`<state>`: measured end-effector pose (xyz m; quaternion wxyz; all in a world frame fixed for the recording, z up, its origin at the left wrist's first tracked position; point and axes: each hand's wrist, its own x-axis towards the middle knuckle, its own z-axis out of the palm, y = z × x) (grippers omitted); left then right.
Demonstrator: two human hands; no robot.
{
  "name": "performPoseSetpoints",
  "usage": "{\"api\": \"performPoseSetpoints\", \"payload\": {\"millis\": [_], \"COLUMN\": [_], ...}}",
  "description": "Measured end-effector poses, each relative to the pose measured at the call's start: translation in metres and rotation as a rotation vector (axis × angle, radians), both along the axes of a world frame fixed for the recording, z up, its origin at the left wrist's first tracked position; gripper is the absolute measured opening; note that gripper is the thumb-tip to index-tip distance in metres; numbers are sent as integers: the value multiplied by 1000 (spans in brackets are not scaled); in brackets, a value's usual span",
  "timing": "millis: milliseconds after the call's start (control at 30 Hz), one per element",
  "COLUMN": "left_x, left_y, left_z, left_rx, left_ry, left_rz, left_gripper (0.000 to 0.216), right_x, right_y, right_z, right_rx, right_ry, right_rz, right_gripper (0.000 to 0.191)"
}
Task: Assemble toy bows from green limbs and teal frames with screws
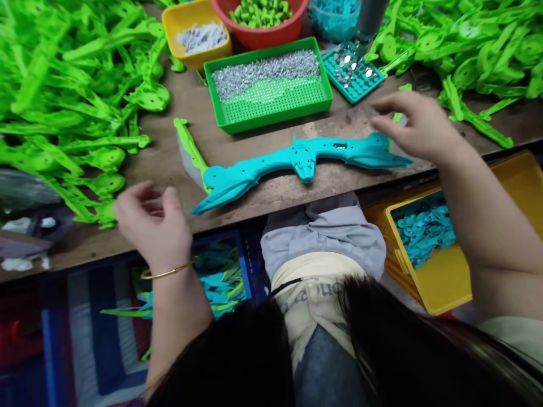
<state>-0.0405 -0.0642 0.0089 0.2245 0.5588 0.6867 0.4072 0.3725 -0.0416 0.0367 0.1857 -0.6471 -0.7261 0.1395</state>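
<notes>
A teal plastic bow-shaped toy part (pixel 271 161) with an animal-like head in its middle lies across the near edge of the workbench. From under its left end a green arm with a translucent blade (pixel 193 158) sticks out. Bits of green also show at its right end, partly hidden by my right hand (pixel 418 125). That hand hovers above this end, thumb and fingers apart, with nothing visible between them. To the left of the toy part, my left hand (pixel 155 223) is over the bench edge, slightly blurred. Its fingers are loosely curled, its thumb stands apart, and no object shows in it.
Heaps of green plastic arms (pixel 76 85) (pixel 470 51) flank the bench. Behind the toy part are a green tray of screws (pixel 271 107), a teal tray of metal discs (pixel 354 79), a yellow bin (pixel 182 22) and a red bowl (pixel 271 37). Bins of parts stand below.
</notes>
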Motion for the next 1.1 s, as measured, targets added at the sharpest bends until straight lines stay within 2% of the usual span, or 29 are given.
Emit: {"api": "performPoseSetpoints", "payload": {"millis": [67, 133, 200, 300, 367, 467, 633, 767, 900, 1000, 1100], "left_x": [43, 106, 175, 254, 278, 282, 274, 276, 277, 275, 270], "left_y": [16, 36, 56, 75, 79, 76, 71, 70, 70, 73, 77], "left_z": [16, 23, 20, 5, -5, -12, -8, 1, 11, 13, 11], "left_rx": [111, 140, 109, -16, -61, -20, -14, -103, -205, -276, -289], "left_ry": [185, 243, 354, 578, 696, 780, 900, 1017, 1051, 1098, 1058], "left_rz": [-182, -525, -858, -1071, -1134, -1210, -1257, -1275, -1333, -1373, -1340], "left_gripper": [27, 29, 26, 37, 43, 45, 46, 46, 50, 54, 57], "right_x": [20, 36, 45, 46, 42, 37, 39, 34, 21, 17, 19], "right_y": [-6, -12, -16, -19, -19, -10, 3, -9, -32, -39, -32], "right_z": [-3, -16, -33, -52, -56, -53, -51, -55, -59, -57, -50], "right_rx": [20, -17, -67, -154, -190, -207, -172, -114, 10, 23, -25], "right_ry": [51, 45, 17, 3, 20, 115, 327, 575, 826, 907, 940], "right_rz": [-219, -386, -492, -557, -561, -545, -512, -563, -591, -550, -497], "right_gripper": [41, 39, 40, 43, 44, 40, 36, 39, 38, 40, 42]}}
